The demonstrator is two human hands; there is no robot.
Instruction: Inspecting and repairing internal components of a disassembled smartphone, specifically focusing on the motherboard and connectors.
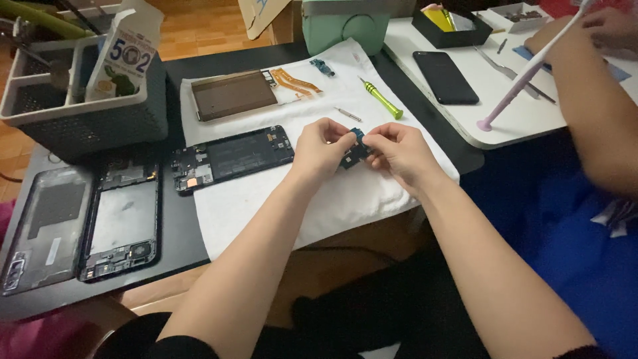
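My left hand (pixel 321 147) and my right hand (pixel 399 154) meet over a white cloth (pixel 345 199), both pinching a small dark blue circuit board (pixel 354 151) between the fingertips. Left of my hands lies an opened phone frame (pixel 232 158) with its inner parts showing. Behind it rest a brown battery (pixel 234 95), orange flex cables (pixel 296 83) and a tiny blue part (pixel 321 66). A green-handled screwdriver (pixel 382 100) and a thin metal pin (pixel 347 114) lie just beyond my hands.
On the black table at the left lie a phone back cover (pixel 43 229) and a phone mid-frame (pixel 123 223), with a grey basket (pixel 80 100) behind. A white table at the right holds a black phone (pixel 445 76), trays and tools; another person's arm (pixel 598 113) in blue reaches there.
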